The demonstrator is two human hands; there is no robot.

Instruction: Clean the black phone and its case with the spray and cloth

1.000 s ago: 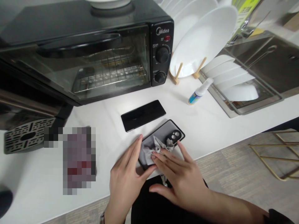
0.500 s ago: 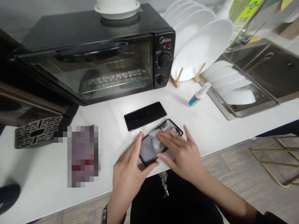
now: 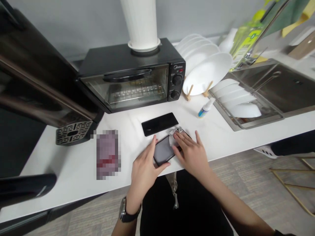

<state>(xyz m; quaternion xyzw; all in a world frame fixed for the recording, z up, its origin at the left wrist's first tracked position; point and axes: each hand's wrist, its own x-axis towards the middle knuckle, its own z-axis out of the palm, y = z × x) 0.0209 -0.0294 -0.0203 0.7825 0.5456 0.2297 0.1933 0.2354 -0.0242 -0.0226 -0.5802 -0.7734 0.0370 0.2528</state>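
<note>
A grey phone case [image 3: 162,150] with a dark rim is laid slantwise on the white counter [image 3: 129,131], near its front edge. All clock positions are counted from this case, with 12 o'clock at the top of the view. The left hand [image 3: 144,167] is placed at 8 o'clock, and the case is held by it at 1 end, between the spread thumb and fingers. At 3 o'clock, the right hand [image 3: 195,157] is seen, by which a pale cloth [image 3: 173,141] is held pressed under the fingers against the other end. How firmly it is pressed cannot be told.

A black phone [image 3: 159,124] is laid flat at 11 o'clock, near but apart, and a small spray bottle [image 3: 204,110] is stood at 2 o'clock. Further off at 11 o'clock, a toaster oven [image 3: 113,60] is seen. At 9 o'clock, 1 item [image 3: 107,149] is blurred and cannot be named.

For good contact, the cloth should be kept flat and the pressure light and even. The rim should be steadied firmly enough, so that no sliding is caused, and bunched folds should be smoothed out at the rim.
</note>
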